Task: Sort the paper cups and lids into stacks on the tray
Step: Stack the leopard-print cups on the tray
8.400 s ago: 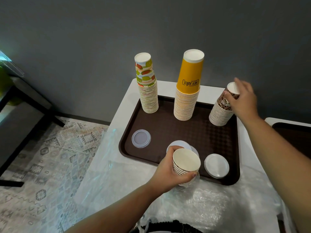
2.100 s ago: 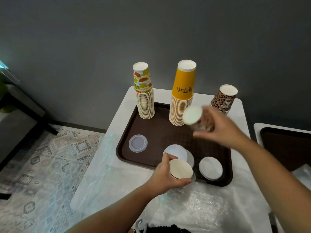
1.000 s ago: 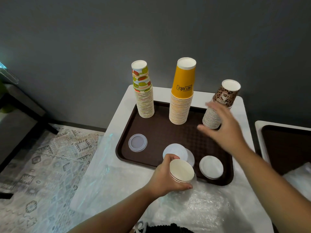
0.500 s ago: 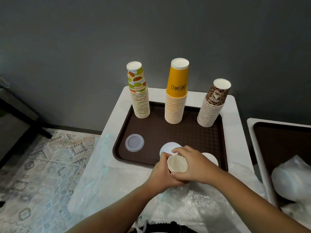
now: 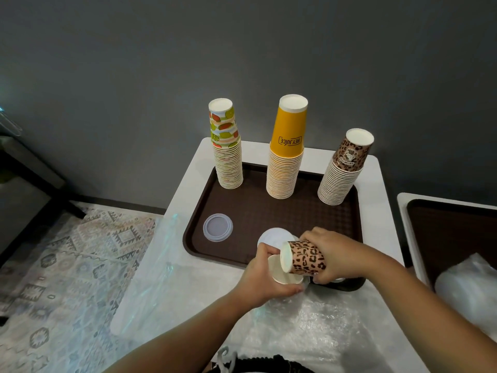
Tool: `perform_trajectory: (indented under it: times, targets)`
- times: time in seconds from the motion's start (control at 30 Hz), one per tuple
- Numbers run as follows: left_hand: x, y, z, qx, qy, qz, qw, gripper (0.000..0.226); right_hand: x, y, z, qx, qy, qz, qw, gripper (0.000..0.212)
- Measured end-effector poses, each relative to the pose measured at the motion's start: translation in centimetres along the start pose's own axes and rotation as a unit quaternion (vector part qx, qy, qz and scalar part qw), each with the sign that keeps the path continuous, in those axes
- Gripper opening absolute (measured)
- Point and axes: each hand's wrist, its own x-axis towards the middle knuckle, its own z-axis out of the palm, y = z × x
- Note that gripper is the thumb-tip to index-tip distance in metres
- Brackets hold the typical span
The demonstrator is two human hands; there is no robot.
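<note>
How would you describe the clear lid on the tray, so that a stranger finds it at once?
Start at the brown tray with three tall cup stacks along its far edge. The clear lid lies flat and alone near the tray's front left corner. Unlike the opaque white lids beside the hands, it is see-through.

A white table (image 5: 382, 219) stands with its far edge against a grey wall, and a brown tray (image 5: 269, 211) lies on it, filling most of the top from just short of the far edge toward the near one. Crumpled clear plastic wrap (image 5: 309, 327) covers the near part of the table and hangs over its left edge. Just beside the right edge stands a second white table (image 5: 403, 211) bearing another brown tray (image 5: 451, 230), with a bundle of clear plastic (image 5: 468, 289) on it.
</note>
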Motion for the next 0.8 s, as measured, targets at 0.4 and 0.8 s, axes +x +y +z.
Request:
perform_trajectory:
  times: [0.4,0.8]
  targets:
    - [-0.1,-0.4,0.0,0.014,0.012,0.008,1.000,0.074,3.2,5.1,-12.0,0.274,0.533,0.085,0.796,0.091]
    - [0.2,-0.6,0.0,0.010,0.007,0.014,1.000,0.071,6.4,7.7,-11.4,0.312,0.575,0.074,0.753,0.075]
